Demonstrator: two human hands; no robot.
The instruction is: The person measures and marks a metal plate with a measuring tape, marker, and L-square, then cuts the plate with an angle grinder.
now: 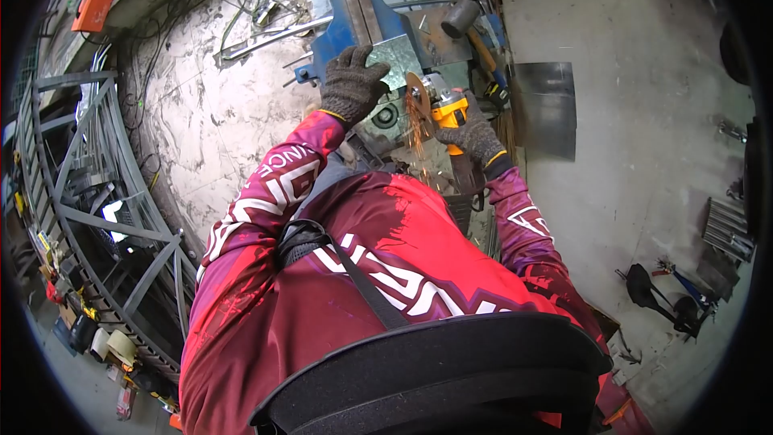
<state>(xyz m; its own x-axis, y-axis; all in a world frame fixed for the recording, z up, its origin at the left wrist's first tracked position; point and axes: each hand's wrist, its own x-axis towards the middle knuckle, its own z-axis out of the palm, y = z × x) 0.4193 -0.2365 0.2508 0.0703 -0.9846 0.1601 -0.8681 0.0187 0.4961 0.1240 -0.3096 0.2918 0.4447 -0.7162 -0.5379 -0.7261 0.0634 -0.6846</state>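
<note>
A yellow angle grinder [449, 110] is gripped in my gloved right hand [475, 133]. Its disc [418, 97] meets the right edge of a shiny metal sheet [397, 59], and orange sparks fall below the disc. The sheet lies at the jaws of a blue bench vise [346, 28]. My gloved left hand [353, 82] rests at the sheet's left edge, beside the vise, with its fingers bent; whether they pinch the sheet is hidden.
A hammer [462, 20] and other tools lie right of the vise. A dark metal plate [547, 109] is on the floor at right. Metal racking [113, 221] stands at left, and an orange case [97, 2] sits at upper left.
</note>
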